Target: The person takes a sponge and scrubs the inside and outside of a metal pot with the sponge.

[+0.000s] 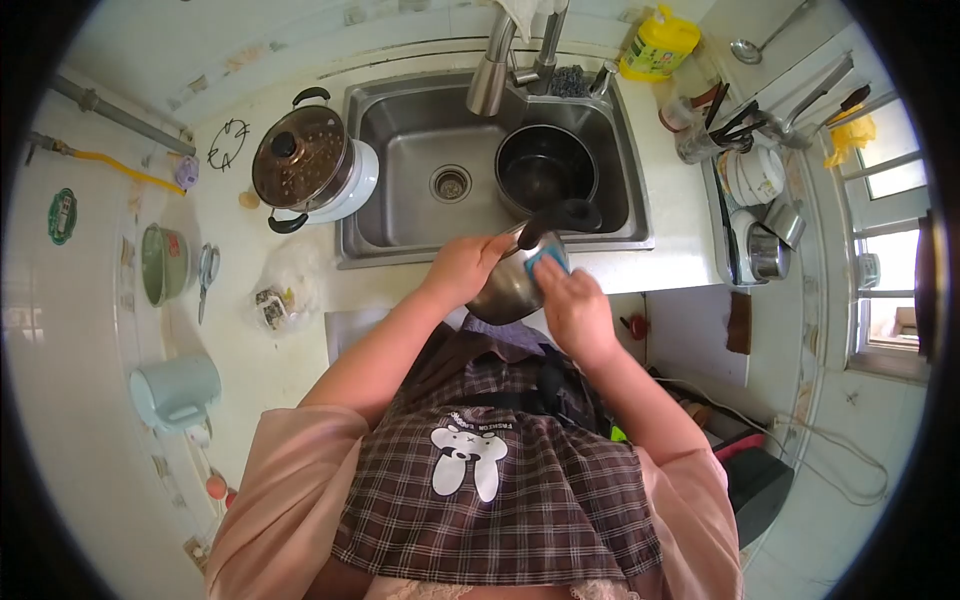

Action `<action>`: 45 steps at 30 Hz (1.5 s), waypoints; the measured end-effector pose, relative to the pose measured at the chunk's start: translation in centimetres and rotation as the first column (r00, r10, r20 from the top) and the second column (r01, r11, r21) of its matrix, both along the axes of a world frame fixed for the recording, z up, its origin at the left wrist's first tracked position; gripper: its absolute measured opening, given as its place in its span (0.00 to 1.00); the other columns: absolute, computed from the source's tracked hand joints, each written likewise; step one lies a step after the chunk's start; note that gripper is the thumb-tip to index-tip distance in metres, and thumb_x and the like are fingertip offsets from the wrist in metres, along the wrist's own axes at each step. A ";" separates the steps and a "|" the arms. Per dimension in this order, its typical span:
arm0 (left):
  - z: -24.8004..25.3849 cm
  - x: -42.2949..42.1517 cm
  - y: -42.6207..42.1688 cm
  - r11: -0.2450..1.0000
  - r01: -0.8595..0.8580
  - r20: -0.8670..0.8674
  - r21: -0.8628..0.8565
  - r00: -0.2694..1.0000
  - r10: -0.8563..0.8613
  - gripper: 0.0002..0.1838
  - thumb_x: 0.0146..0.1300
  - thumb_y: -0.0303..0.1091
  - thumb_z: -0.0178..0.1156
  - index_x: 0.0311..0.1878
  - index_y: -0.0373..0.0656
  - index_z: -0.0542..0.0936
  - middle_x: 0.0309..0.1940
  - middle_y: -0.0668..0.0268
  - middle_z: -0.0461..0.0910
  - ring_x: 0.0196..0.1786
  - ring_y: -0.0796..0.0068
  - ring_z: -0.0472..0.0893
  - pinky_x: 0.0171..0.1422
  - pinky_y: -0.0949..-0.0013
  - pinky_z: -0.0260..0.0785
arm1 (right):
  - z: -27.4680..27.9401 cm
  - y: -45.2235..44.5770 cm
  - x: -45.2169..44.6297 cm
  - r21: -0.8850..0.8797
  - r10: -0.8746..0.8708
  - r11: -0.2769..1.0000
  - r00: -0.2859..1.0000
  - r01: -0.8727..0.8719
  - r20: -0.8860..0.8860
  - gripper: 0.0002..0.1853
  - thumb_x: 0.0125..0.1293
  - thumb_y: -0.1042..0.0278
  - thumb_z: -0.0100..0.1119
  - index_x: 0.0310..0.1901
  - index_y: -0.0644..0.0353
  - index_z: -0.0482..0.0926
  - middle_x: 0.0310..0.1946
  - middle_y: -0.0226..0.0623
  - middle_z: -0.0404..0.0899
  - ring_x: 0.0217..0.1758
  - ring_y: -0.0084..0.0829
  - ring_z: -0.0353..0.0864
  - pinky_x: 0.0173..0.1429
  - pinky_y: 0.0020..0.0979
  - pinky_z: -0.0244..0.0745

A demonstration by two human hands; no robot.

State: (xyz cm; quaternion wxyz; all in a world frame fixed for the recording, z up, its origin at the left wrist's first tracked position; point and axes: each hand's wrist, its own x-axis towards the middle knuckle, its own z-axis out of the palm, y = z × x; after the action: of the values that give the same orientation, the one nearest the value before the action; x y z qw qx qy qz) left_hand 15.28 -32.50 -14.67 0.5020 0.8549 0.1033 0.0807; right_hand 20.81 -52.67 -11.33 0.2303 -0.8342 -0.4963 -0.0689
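My left hand (468,268) grips the side of a rounded stainless steel pot (506,294) with a black handle (568,216). The pot is tilted in front of my apron, just short of the sink's front edge. My right hand (578,310) presses a blue sponge (546,261) against the pot's surface, its fingers closed over the sponge. Beyond them, a larger dark pot (546,166) stands in the right part of the steel sink (400,243). The far side of the pot in my hands is hidden.
A lidded pot (300,165) stands left of the sink. The faucet (488,86) reaches over the basin. A yellow bottle (660,45) and a dish rack (735,235) are on the right. Scissors (207,280), a plastic bag (288,293) and a pale blue jug (176,392) lie left.
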 end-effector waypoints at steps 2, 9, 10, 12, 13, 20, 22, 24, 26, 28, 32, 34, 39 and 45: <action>0.2 0.2 -0.1 1.000 -0.015 0.012 -0.013 1.000 0.015 0.28 0.73 0.54 0.45 0.35 0.39 0.83 0.29 0.48 0.80 0.35 0.42 0.79 0.41 0.51 0.69 | -0.1 -0.5 -2.0 0.038 0.074 0.996 0.995 -0.077 0.064 0.19 0.49 0.80 0.57 0.46 0.60 0.83 0.50 0.39 0.84 0.36 0.34 0.81 0.43 0.33 0.78; 0.6 0.6 -0.5 1.000 0.005 -0.099 0.028 0.995 -0.002 0.30 0.73 0.56 0.44 0.34 0.38 0.83 0.28 0.45 0.80 0.35 0.41 0.79 0.40 0.50 0.69 | -0.2 1.0 1.3 -0.009 -0.111 0.994 0.994 0.111 -0.013 0.23 0.48 0.81 0.55 0.50 0.62 0.79 0.47 0.42 0.83 0.31 0.41 0.77 0.39 0.38 0.76; 0.3 0.8 -0.3 0.999 0.008 -0.082 0.044 0.997 -0.004 0.30 0.73 0.56 0.44 0.33 0.38 0.83 0.29 0.45 0.80 0.35 0.40 0.79 0.40 0.49 0.69 | 0.5 1.2 -0.3 -0.177 -0.112 0.978 0.994 0.109 -0.004 0.23 0.48 0.81 0.57 0.50 0.61 0.80 0.48 0.41 0.83 0.32 0.40 0.77 0.39 0.37 0.76; -0.2 1.1 -0.2 0.998 0.015 -0.056 0.067 0.998 -0.011 0.31 0.74 0.56 0.44 0.33 0.37 0.83 0.29 0.44 0.79 0.35 0.40 0.79 0.40 0.49 0.69 | -0.3 1.3 -2.9 0.149 0.150 0.976 0.985 -0.161 0.080 0.22 0.47 0.80 0.57 0.49 0.60 0.82 0.46 0.34 0.84 0.31 0.36 0.77 0.40 0.36 0.77; -0.2 1.0 -0.2 0.998 0.034 -0.107 0.052 0.994 -0.028 0.28 0.74 0.53 0.44 0.36 0.38 0.83 0.30 0.45 0.80 0.36 0.41 0.79 0.40 0.50 0.69 | -0.4 1.2 -2.8 0.152 0.155 0.975 0.986 -0.162 0.057 0.22 0.48 0.80 0.57 0.48 0.60 0.82 0.46 0.35 0.84 0.31 0.36 0.77 0.40 0.36 0.77; 0.1 1.0 -0.3 0.996 0.056 -0.128 0.073 0.991 -0.046 0.21 0.74 0.47 0.45 0.43 0.41 0.83 0.31 0.46 0.80 0.35 0.43 0.79 0.40 0.52 0.70 | -0.2 1.5 -0.8 -0.026 -0.148 0.989 0.989 0.148 -0.009 0.19 0.50 0.79 0.57 0.46 0.59 0.83 0.51 0.39 0.82 0.31 0.39 0.77 0.40 0.38 0.76; -0.2 1.0 -0.6 0.998 0.035 -0.082 0.055 0.996 -0.030 0.22 0.74 0.48 0.46 0.43 0.41 0.83 0.29 0.46 0.80 0.34 0.44 0.79 0.40 0.53 0.70 | -0.8 1.9 -3.0 0.143 0.150 0.977 0.986 -0.160 0.078 0.19 0.49 0.78 0.58 0.45 0.59 0.84 0.53 0.37 0.82 0.31 0.36 0.77 0.40 0.35 0.77; 0.2 1.2 -0.6 0.999 0.045 -0.109 0.029 0.993 -0.041 0.22 0.73 0.48 0.47 0.43 0.40 0.83 0.28 0.46 0.80 0.33 0.45 0.79 0.39 0.54 0.70 | -1.0 1.9 -2.6 0.142 0.096 0.984 0.994 -0.103 0.062 0.19 0.47 0.79 0.59 0.45 0.58 0.84 0.51 0.35 0.83 0.31 0.34 0.77 0.41 0.32 0.77; 1.1 1.6 -0.8 0.999 0.026 -0.149 -0.021 0.988 -0.029 0.28 0.74 0.53 0.44 0.36 0.38 0.83 0.28 0.45 0.80 0.35 0.42 0.79 0.41 0.50 0.69 | -0.9 1.6 -1.4 0.130 0.033 0.991 0.999 -0.037 0.031 0.19 0.48 0.80 0.59 0.45 0.59 0.84 0.50 0.36 0.84 0.30 0.35 0.77 0.41 0.32 0.78; 2.0 2.0 -0.8 0.999 0.027 -0.219 -0.038 0.975 -0.035 0.31 0.74 0.55 0.42 0.35 0.37 0.82 0.28 0.46 0.80 0.35 0.43 0.80 0.40 0.51 0.69 | -1.4 1.8 0.0 0.273 -0.089 0.956 0.993 0.109 -0.083 0.19 0.51 0.82 0.56 0.48 0.63 0.83 0.50 0.45 0.83 0.34 0.44 0.80 0.43 0.40 0.78; 1.4 3.8 0.2 0.995 0.067 -0.233 -0.068 0.969 -0.081 0.32 0.74 0.56 0.41 0.36 0.35 0.81 0.25 0.48 0.79 0.32 0.49 0.81 0.39 0.56 0.69 | -1.1 1.5 3.7 0.202 -0.218 0.926 0.890 0.318 -0.400 0.19 0.55 0.78 0.58 0.51 0.69 0.81 0.46 0.51 0.84 0.39 0.47 0.83 0.47 0.39 0.78; 2.0 4.4 0.2 0.995 0.079 -0.182 -0.061 0.979 -0.089 0.34 0.74 0.57 0.40 0.34 0.34 0.81 0.26 0.47 0.79 0.33 0.47 0.81 0.40 0.55 0.69 | 0.2 2.1 3.8 0.220 -0.196 0.904 0.813 0.367 -0.549 0.18 0.57 0.75 0.60 0.50 0.70 0.81 0.40 0.51 0.85 0.37 0.43 0.85 0.46 0.35 0.78; 4.7 5.3 0.0 0.983 0.173 -0.179 0.061 0.971 -0.160 0.35 0.74 0.58 0.38 0.35 0.34 0.81 0.30 0.43 0.81 0.39 0.41 0.81 0.46 0.50 0.70 | 1.1 3.5 3.4 0.264 -0.228 0.839 0.748 0.476 -0.623 0.16 0.62 0.64 0.67 0.45 0.70 0.83 0.29 0.49 0.85 0.32 0.27 0.85 0.39 0.29 0.76; 6.0 6.3 1.1 0.965 0.214 -0.369 0.154 0.918 -0.145 0.31 0.73 0.52 0.40 0.34 0.32 0.81 0.32 0.41 0.81 0.42 0.40 0.80 0.49 0.47 0.70 | 0.5 4.7 4.8 0.234 -0.276 0.764 0.632 0.601 -0.724 0.20 0.66 0.57 0.65 0.34 0.73 0.83 0.16 0.40 0.76 0.22 0.22 0.68 0.28 0.29 0.66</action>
State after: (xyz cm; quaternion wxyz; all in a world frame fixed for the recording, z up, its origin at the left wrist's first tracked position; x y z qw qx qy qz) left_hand 21.54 -31.43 -8.64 0.3962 0.9053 0.1046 -0.1116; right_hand 25.65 -47.94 -10.87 0.5513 -0.8227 -0.1273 0.0556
